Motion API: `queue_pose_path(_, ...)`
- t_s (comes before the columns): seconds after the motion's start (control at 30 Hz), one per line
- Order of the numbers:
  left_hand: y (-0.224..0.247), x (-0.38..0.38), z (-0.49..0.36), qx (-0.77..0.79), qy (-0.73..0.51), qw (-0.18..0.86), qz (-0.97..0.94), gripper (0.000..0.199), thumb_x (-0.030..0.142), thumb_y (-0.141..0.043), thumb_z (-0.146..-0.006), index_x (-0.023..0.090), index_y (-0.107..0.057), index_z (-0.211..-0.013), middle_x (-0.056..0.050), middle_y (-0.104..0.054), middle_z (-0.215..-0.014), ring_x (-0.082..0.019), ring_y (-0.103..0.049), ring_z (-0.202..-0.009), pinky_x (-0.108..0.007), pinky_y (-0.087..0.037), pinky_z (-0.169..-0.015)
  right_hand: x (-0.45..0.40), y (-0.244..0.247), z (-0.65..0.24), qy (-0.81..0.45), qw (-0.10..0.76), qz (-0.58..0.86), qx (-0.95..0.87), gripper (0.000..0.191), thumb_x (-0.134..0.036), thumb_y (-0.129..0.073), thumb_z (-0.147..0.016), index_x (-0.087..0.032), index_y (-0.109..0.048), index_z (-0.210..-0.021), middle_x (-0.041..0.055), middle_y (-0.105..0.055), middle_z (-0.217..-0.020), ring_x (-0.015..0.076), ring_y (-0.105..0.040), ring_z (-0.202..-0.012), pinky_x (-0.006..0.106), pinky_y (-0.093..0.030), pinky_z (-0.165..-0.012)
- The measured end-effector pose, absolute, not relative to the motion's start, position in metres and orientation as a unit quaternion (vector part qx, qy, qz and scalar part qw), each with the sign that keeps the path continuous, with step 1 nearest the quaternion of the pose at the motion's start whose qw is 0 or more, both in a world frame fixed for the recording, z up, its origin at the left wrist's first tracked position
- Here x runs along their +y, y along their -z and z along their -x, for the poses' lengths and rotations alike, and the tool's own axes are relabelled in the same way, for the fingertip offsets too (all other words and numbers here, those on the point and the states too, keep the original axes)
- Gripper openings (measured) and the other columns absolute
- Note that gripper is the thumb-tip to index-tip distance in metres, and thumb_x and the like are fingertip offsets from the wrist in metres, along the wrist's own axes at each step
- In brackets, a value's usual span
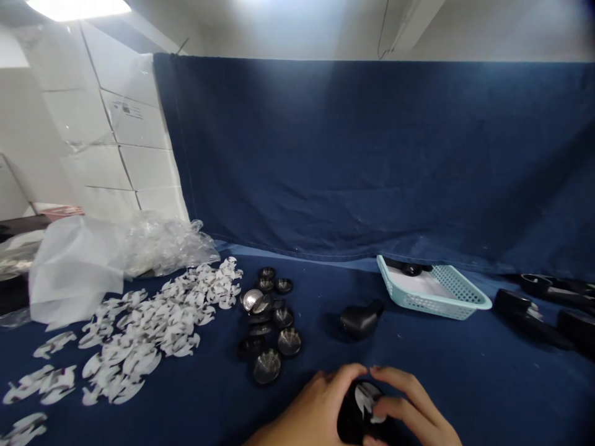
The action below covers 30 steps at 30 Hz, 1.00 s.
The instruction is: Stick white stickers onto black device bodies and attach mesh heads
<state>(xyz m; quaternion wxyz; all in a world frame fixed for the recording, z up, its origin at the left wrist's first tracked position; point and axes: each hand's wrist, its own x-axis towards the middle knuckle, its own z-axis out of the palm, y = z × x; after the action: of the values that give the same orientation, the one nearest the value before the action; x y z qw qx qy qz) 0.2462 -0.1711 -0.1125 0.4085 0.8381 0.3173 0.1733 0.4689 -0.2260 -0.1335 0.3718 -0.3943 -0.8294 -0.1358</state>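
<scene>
At the bottom of the head view, my left hand [313, 412] is closed round the left side of a dark, rounded plastic shell [346, 421]. A white plastic piece [366, 396] sits in the shell's opening. From the other side my right hand [418, 409] grips the shell, one finger touching the white piece and another near the rim. My hands and the frame edge hide the shell's lower part. Just beyond my hands lies a black plastic part with a narrow end [360, 320]. Several round black cups with shiny, patterned faces [267, 367] are grouped to the left.
A large pile of white plastic pieces [158, 322] spreads over the blue cloth at left, before crumpled clear plastic bags [162, 244]. A light-blue basket [437, 305] holding black parts stands at back right. More black parts [530, 319] lie farther right. A blue curtain [362, 155] hangs behind.
</scene>
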Motion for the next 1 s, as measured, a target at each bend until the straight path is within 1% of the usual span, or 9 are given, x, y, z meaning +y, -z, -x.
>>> queue_pose_path(0.07, 0.110, -0.172, -0.246, 0.318, -0.176, 0.414, -0.835, 0.080, 0.043, -0.080, -0.072, 0.032, -0.044, -0.143, -0.009, -0.062, -0.128, -0.033, -0.059, -0.114, -0.045, -0.046, -0.099, -0.226, 0.133, -0.468, 0.134, 0.364, 0.384, -0.838, 0.020, -0.040, -0.076, -0.082, -0.026, -0.070, -0.095, 0.0088, -0.069, -0.116, 0.0240, -0.070, -0.104, 0.030, -0.064, -0.080)
queue_pose_path(0.17, 0.107, -0.173, -0.246, 0.320, -0.168, 0.420, -0.833, 0.080, 0.042, -0.080, -0.073, 0.033, -0.043, -0.143, -0.009, -0.060, -0.131, -0.034, -0.058, -0.117, -0.046, -0.046, -0.100, -0.225, 0.134, -0.467, 0.138, 0.359, 0.372, -0.845, 0.026, -0.038, -0.072, -0.086, -0.027, -0.069, -0.109, 0.0099, -0.065, -0.122, 0.0248, -0.067, -0.110, 0.033, -0.063, -0.085)
queue_pose_path(0.27, 0.107, -0.174, -0.246, 0.331, -0.165, 0.421, -0.828, 0.085, 0.043, -0.081, -0.071, 0.031, -0.042, -0.145, -0.011, -0.059, -0.132, -0.035, -0.056, -0.120, -0.047, -0.045, -0.101, -0.223, 0.133, -0.465, 0.164, 0.350, 0.388, -0.837, 0.034, -0.044, -0.066, -0.089, -0.024, -0.067, -0.116, 0.0141, -0.061, -0.127, 0.0277, -0.065, -0.113, 0.037, -0.063, -0.085)
queue_pose_path(0.4, 0.107, -0.175, -0.246, 0.350, -0.149, 0.423, -0.822, 0.090, 0.044, -0.083, -0.067, 0.031, -0.041, -0.145, -0.012, -0.058, -0.131, -0.036, -0.056, -0.118, -0.049, -0.045, -0.101, -0.220, 0.128, -0.464, 0.216, 0.338, 0.398, -0.825, 0.043, -0.054, -0.066, -0.084, -0.021, -0.066, -0.112, 0.0183, -0.062, -0.124, 0.0317, -0.068, -0.105, 0.042, -0.065, -0.073)
queue_pose_path(0.53, 0.107, -0.175, -0.248, 0.374, -0.130, 0.420, -0.816, 0.091, 0.043, -0.083, -0.067, 0.033, -0.040, -0.146, -0.012, -0.058, -0.127, -0.035, -0.057, -0.116, -0.050, -0.045, -0.099, -0.220, 0.127, -0.467, 0.211, 0.343, 0.419, -0.814, 0.046, -0.057, -0.071, -0.078, -0.020, -0.065, -0.104, 0.0177, -0.063, -0.123, 0.0308, -0.069, -0.103, 0.040, -0.065, -0.072)
queue_pose_path(0.67, 0.108, -0.173, -0.248, 0.373, -0.120, 0.419, -0.819, 0.093, 0.046, -0.084, -0.066, 0.033, -0.039, -0.146, -0.012, -0.057, -0.130, -0.037, -0.056, -0.117, -0.050, -0.046, -0.098, -0.223, 0.134, -0.468, 0.202, 0.352, 0.417, -0.813, 0.040, -0.053, -0.077, -0.075, -0.022, -0.065, -0.098, 0.0134, -0.065, -0.121, 0.0283, -0.068, -0.103, 0.037, -0.063, -0.075)
queue_pose_path(0.83, 0.107, -0.174, -0.247, 0.345, -0.152, 0.422, -0.824, 0.087, 0.042, -0.083, -0.068, 0.032, -0.041, -0.144, -0.010, -0.058, -0.132, -0.034, -0.056, -0.119, -0.046, -0.045, -0.101, -0.229, 0.143, -0.464, 0.150, 0.406, 0.416, -0.800, 0.023, -0.045, -0.070, -0.086, -0.024, -0.065, -0.094, 0.0108, -0.066, -0.120, 0.0276, -0.065, -0.109, 0.039, -0.059, -0.084)
queue_pose_path(0.93, 0.103, -0.175, -0.246, 0.333, -0.165, 0.425, -0.825, 0.083, 0.039, -0.083, -0.069, 0.032, -0.044, -0.142, -0.008, -0.059, -0.133, -0.032, -0.055, -0.120, -0.044, -0.044, -0.103, -0.228, 0.139, -0.461, 0.141, 0.404, 0.391, -0.815, 0.018, -0.040, -0.068, -0.089, -0.024, -0.067, -0.098, 0.0096, -0.068, -0.118, 0.0264, -0.064, -0.111, 0.037, -0.058, -0.087)
queue_pose_path(1.0, 0.101, -0.176, -0.245, 0.340, -0.158, 0.429, -0.822, 0.086, 0.042, -0.084, -0.069, 0.032, -0.043, -0.143, -0.009, -0.058, -0.135, -0.033, -0.054, -0.122, -0.046, -0.043, -0.104, -0.225, 0.132, -0.460, 0.165, 0.385, 0.366, -0.831, 0.021, -0.037, -0.067, -0.090, -0.023, -0.068, -0.105, 0.0107, -0.068, -0.118, 0.0258, -0.065, -0.111, 0.036, -0.060, -0.085)
